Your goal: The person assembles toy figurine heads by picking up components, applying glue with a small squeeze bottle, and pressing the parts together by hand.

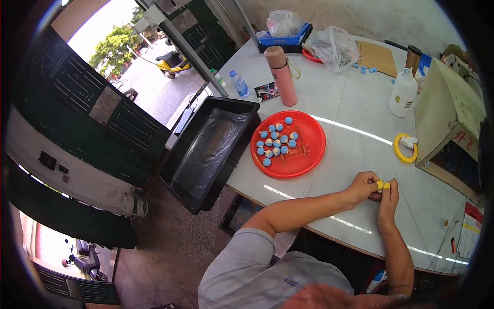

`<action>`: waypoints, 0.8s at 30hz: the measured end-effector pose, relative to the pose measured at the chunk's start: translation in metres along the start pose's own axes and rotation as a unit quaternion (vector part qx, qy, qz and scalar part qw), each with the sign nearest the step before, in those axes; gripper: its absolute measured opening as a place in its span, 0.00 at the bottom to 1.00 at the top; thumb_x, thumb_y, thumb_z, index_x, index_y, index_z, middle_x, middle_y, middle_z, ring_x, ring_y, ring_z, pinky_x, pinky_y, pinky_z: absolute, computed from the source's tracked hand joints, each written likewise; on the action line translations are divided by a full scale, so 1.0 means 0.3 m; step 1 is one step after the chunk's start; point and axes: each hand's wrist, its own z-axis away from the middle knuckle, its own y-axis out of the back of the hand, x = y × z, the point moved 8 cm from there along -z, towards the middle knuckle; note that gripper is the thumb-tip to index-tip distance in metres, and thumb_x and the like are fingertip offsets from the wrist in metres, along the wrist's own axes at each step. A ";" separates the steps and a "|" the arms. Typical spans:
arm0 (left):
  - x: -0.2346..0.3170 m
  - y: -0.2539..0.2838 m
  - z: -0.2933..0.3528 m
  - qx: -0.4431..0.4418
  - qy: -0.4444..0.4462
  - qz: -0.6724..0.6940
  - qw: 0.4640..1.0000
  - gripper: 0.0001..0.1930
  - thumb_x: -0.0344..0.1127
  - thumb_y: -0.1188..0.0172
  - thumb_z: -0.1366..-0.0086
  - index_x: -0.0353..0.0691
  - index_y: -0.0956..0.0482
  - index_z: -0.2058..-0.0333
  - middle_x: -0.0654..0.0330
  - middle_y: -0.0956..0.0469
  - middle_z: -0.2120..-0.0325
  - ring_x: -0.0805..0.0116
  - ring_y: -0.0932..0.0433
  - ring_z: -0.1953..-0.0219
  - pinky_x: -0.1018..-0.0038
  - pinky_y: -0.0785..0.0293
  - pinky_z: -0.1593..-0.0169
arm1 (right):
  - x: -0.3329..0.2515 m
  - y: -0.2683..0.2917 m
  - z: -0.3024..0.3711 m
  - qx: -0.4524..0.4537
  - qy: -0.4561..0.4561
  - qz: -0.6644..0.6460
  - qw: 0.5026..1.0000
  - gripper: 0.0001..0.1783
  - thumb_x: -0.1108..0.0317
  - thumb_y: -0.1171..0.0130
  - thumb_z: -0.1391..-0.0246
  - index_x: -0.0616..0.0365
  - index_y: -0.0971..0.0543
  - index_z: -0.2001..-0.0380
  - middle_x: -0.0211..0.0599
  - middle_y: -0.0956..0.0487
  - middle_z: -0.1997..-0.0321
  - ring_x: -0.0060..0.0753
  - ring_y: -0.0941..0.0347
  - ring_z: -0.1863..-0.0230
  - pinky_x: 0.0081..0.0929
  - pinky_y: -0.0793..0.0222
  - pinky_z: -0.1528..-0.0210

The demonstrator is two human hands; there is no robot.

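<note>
My left hand (363, 187) and my right hand (389, 200) meet above the right part of the table, fingertips close together. Yellow wraps, apparently tape, cover a fingertip or thumb tip on each. Both are closed in a pinch, and whatever sits between them is too small and hidden to name. Left of them stands a round red tray (315, 154). In it lie several small blue-and-cream balls (276, 151), grouped at its left side, with reddish strips and crumbs (296, 152) beside them.
A black bin (206, 198) adjoins the table's left edge. Behind the red tray stand a pink flask (286, 85) and a water bottle (239, 84). Rightward are a white jug (403, 95), a yellow tape roll (405, 149) and a cream box (442, 103). Plastic bags (334, 49) lie at the back.
</note>
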 end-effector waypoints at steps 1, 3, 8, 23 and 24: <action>0.005 0.000 -0.002 -0.001 -0.003 0.001 1.000 0.06 0.32 0.43 0.35 0.36 0.28 0.65 0.61 0.24 0.67 0.75 0.22 0.68 0.77 0.21 0.62 | -0.002 -0.001 -0.002 0.003 0.003 -0.003 1.000 0.10 0.71 0.59 0.37 0.54 0.43 0.74 0.24 0.44 0.74 0.16 0.48 0.70 0.18 0.46 0.69; 0.011 -0.003 0.007 0.001 -0.001 0.000 1.000 0.06 0.32 0.43 0.35 0.36 0.28 0.65 0.61 0.24 0.68 0.75 0.22 0.68 0.77 0.21 0.62 | 0.001 -0.004 -0.004 0.003 0.006 -0.008 1.000 0.10 0.71 0.59 0.38 0.54 0.43 0.74 0.24 0.44 0.74 0.16 0.48 0.70 0.18 0.45 0.68; 0.008 -0.011 0.013 -0.004 -0.009 0.007 1.000 0.06 0.32 0.42 0.36 0.36 0.28 0.65 0.61 0.24 0.69 0.74 0.22 0.68 0.77 0.21 0.62 | 0.008 0.001 0.004 0.010 -0.008 -0.018 1.000 0.09 0.71 0.60 0.38 0.55 0.43 0.74 0.25 0.43 0.74 0.17 0.47 0.70 0.18 0.45 0.67; 0.121 0.052 0.003 0.085 -0.121 -0.107 0.983 0.11 0.32 0.39 0.36 0.34 0.27 0.58 0.59 0.22 0.63 0.75 0.23 0.61 0.79 0.25 0.60 | -0.019 0.036 -0.021 0.068 0.037 -0.037 0.996 0.08 0.69 0.51 0.38 0.62 0.32 0.60 0.30 0.29 0.73 0.17 0.34 0.71 0.19 0.37 0.70; 0.120 0.039 0.004 0.077 -0.130 -0.106 0.983 0.12 0.33 0.38 0.37 0.35 0.27 0.58 0.59 0.21 0.61 0.75 0.23 0.60 0.78 0.25 0.59 | -0.013 0.017 -0.017 0.014 -0.028 -0.093 0.995 0.08 0.70 0.50 0.39 0.62 0.33 0.59 0.30 0.29 0.72 0.17 0.34 0.73 0.18 0.37 0.72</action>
